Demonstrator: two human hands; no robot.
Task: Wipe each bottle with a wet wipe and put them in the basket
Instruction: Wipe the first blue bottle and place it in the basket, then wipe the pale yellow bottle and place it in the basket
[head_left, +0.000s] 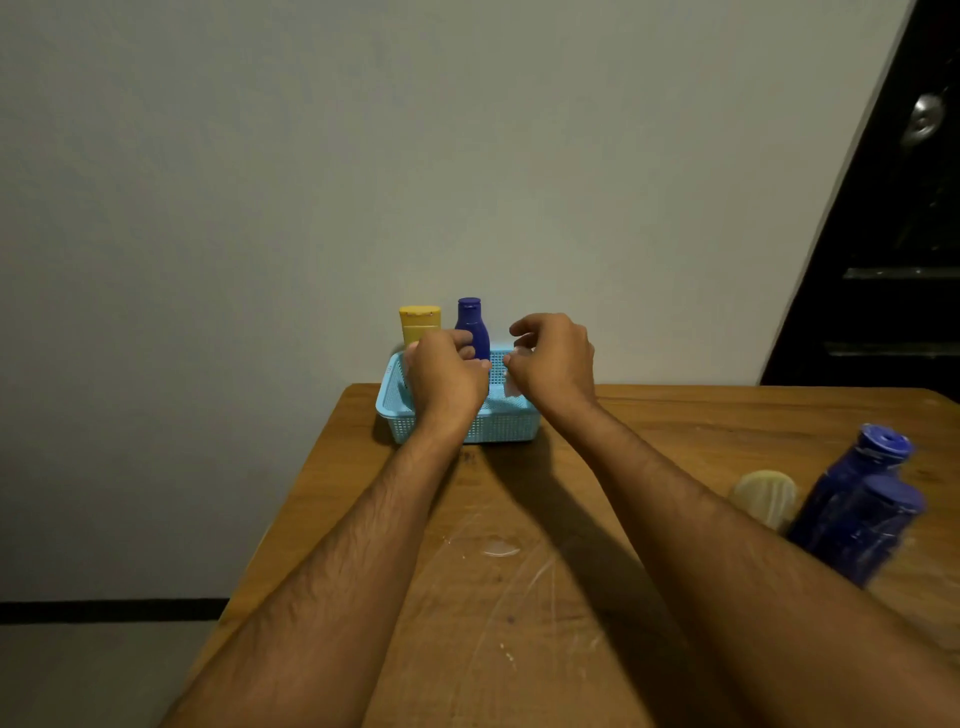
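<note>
Left hand (448, 375) curled round the blue bottle (471, 327) standing beside the yellow bottle (418, 324) in the basket (501, 426); right hand (553, 364) pinching the wipe (510, 383). Best to release upright; more bottles (860, 512) waiting right.

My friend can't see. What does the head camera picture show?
Two hands reach over a light blue basket on a wooden table; the right hand pinches a white wipe. A yellow bottle and a blue bottle stand in it; more bottles wait right.
</note>
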